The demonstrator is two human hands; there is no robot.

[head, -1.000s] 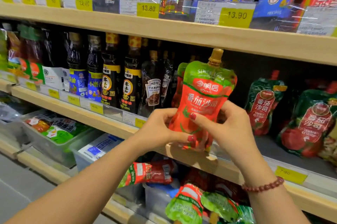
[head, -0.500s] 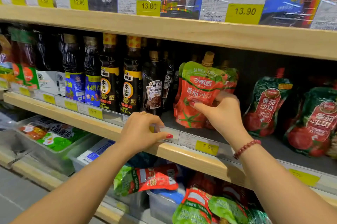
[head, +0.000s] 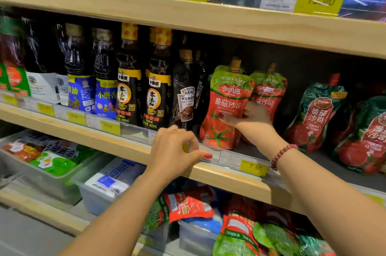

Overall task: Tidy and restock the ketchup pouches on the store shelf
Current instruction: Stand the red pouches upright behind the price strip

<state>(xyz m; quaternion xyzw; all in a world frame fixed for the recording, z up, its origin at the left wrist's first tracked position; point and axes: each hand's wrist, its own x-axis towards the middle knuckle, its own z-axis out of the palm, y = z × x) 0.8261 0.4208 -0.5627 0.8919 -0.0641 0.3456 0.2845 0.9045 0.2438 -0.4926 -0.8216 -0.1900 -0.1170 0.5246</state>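
A red-and-green ketchup pouch (head: 225, 107) with a tan cap stands upright on the middle shelf (head: 236, 180). My right hand (head: 248, 117) grips its right side, fingers wrapped across the front. A second matching pouch (head: 269, 88) stands right behind it. Two darker green ketchup pouches (head: 315, 118) lean further right. My left hand (head: 177, 149) rests on the shelf's front rail, fingers curled over the price strip, holding nothing. More ketchup pouches (head: 240, 232) lie in bins on the shelf below.
Dark sauce and sesame-oil bottles (head: 155, 88) stand in a row just left of the pouches, a Heinz bottle (head: 187, 97) closest. Yellow price tags (head: 253, 167) line the rail. Clear bins (head: 98, 191) with packets fill the lower shelf. The upper shelf board (head: 208, 20) hangs overhead.
The pouch went from both hands in front of the shelf onto the shelf, standing upright. My left hand let go and settled on the shelf rail; my right hand stays on the pouch.
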